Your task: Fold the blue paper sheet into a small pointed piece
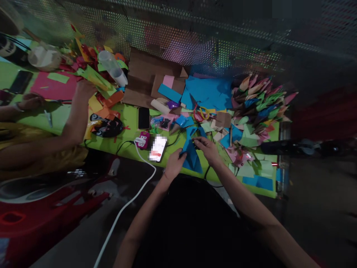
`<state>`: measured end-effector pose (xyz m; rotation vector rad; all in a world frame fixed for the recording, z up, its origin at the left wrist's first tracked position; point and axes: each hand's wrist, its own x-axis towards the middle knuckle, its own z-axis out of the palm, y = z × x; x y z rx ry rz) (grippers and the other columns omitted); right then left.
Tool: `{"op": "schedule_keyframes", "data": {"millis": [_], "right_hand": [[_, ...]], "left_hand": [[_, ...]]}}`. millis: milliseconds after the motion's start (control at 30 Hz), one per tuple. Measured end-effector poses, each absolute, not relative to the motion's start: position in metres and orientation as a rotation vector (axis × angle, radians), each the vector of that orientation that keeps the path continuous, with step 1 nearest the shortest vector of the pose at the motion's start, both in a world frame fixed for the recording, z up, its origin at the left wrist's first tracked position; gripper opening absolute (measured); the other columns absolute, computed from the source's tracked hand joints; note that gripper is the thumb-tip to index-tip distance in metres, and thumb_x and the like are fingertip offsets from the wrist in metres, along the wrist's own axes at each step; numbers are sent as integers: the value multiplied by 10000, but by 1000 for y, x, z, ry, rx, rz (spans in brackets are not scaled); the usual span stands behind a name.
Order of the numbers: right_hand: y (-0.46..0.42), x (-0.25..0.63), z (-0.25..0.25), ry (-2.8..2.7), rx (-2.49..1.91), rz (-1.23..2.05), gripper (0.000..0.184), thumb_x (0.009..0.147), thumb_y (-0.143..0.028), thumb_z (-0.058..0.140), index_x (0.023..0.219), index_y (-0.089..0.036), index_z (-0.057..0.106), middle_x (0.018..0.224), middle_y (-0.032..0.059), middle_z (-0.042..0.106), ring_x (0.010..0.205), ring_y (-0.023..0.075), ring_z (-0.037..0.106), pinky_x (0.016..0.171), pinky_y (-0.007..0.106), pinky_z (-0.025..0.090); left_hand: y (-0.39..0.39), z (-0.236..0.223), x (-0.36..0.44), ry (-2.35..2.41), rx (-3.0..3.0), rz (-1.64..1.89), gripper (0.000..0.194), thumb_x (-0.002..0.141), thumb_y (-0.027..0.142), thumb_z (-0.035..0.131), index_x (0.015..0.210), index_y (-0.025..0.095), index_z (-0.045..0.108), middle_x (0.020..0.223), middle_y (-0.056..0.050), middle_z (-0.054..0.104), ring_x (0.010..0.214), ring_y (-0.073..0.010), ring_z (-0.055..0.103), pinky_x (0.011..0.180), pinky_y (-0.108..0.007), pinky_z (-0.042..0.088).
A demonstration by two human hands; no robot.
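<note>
Dark clothing (206, 223): seen nearest the camera, flanked by both bare forearms.
Blue paper piece (192, 160): held between the two hands, above the near edge of the green table (129, 111). Its long axis is directed away from the body; the broad end is turned toward the wearer, the narrower end toward the far side.
Left hand (175, 163): closed on the paper's left edge.
Right hand (208, 149): fingers bent, tips brought to the paper's right edge; whether it is pinched cannot be told.
Lit phone (158, 148): placed just left of the left hand, its screen blurred out.
Pink socket block (143, 136): set beside the lit phone; a white cable (125, 208) is led from it past the table edge.
Dark phone (144, 118): laid beyond the block.
Scissors (198, 114): red and yellow handles noted among scraps, beyond the paper.
Blue sheets (209, 93): spread farther back, beside brown cardboard (139, 78).
Coloured paper bundle (262, 98): heaped at far right.
Co-worker's hand (86, 89): rested near a pink sheet (55, 88), left.
</note>
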<state>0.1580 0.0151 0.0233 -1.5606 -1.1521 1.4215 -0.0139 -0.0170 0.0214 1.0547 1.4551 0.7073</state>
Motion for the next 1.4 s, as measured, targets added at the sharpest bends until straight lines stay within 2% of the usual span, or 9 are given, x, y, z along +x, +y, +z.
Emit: {"op": "schedule_keyframes", "data": {"millis": [133,233,633,900,1000,1100,1167,1300,1400], "right_hand": [[7,161,18,-1264,-1626,1553,459,606,-649,788,676,-219,644,626,-25,562,629,150,494,595,285,397],[2,163,13,-1240,-1670,1559,494,574,-667,802,633,-218,605,580,-40,531,575,132,453,552,275,354],[-13,185,5,-1232,-1711,1618,425,603,-586,799,738,-196,698,672,4,656,653,161,562,646,309,440],[-25,206,14,-1196,-1697,1815,400,557,-517,850,712,-192,675,628,3,653,611,160,578,620,309,456],[-25,211,18,-1135,-1695,1703,396,579,-529,836,743,-201,686,682,11,676,664,168,599,660,314,467],[-19,207,22,-1086,-1659,1584,409,663,-566,780,881,-222,733,856,35,732,833,196,649,764,328,486],[-13,202,24,-1118,-1664,1589,408,719,-605,723,878,-230,747,886,39,739,868,207,652,778,333,485],[-6,193,23,-1278,-1670,1710,426,673,-632,745,669,-209,694,686,26,680,686,181,596,667,318,468],[-7,193,20,-1335,-1669,1752,420,649,-608,775,646,-201,672,642,25,669,625,158,566,631,302,456]], "left_hand": [[-15,16,-16,1494,977,827,192,844,337,643,704,215,595,651,24,533,648,-163,488,688,-294,369],[-17,11,-16,1487,944,873,201,849,360,631,723,208,591,695,18,566,690,-159,522,709,-288,398],[-23,-11,-13,1515,630,1062,249,816,453,665,775,218,594,772,14,598,758,-161,535,763,-290,444],[-21,-4,-15,1546,618,1133,210,856,402,649,773,217,595,765,15,603,783,-159,550,782,-281,457],[-18,-1,-19,1552,633,1140,225,865,416,648,774,216,598,767,11,604,788,-166,554,771,-282,456],[-18,-1,-19,1544,696,1088,238,863,440,656,798,213,626,804,-4,624,801,-177,562,787,-300,455],[-19,0,-17,1543,720,1067,255,859,456,659,793,212,626,790,-4,617,780,-175,553,769,-301,450],[-19,0,-14,1528,739,1086,284,856,467,653,764,205,595,743,9,583,739,-156,524,724,-282,438],[-19,-1,-14,1517,745,1081,286,862,461,635,771,196,583,744,14,577,727,-142,513,704,-270,433]]}}
